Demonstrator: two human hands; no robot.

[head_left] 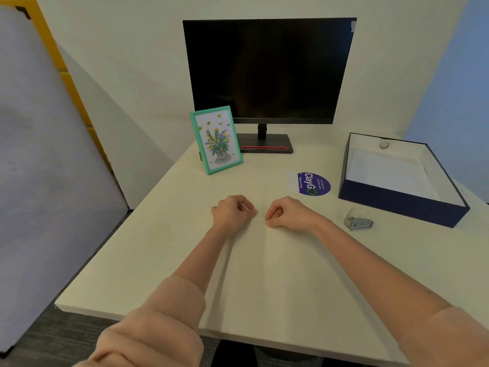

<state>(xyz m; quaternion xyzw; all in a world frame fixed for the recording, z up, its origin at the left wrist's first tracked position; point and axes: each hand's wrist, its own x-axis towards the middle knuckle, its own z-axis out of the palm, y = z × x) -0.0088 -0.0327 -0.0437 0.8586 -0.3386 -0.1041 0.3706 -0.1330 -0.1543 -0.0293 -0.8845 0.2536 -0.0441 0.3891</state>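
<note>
- At the middle of the bench [132,260], the left hand [232,213] and the right hand [285,214] lie knuckles up, close together but not touching, with both forearms resting on the surface. This likely steadies them for fine work.
- Between the two hands lies a pale sliver [260,219], thin and nearly the colour of the bench. It is too faint to say what it is made of.
- The right hand is clenched, and its thumb and forefinger pinch together at the sliver's 3 o'clock end.
- The left hand is also curled tight. I cannot tell whether it grips the other end or holds nothing.
- At 3 o'clock from the hands, a small metal tool [358,223] lies within easy reach, probably kept ready for this job.
- At 2 o'clock, a dark blue box [402,205] stands open with white paper inside.
- A purple sticker [312,184] lies at 1 o'clock.
- A green picture frame [215,140] leans at 11 o'clock, and a dark monitor [270,70] stands at 12, both set back from the work.
</note>
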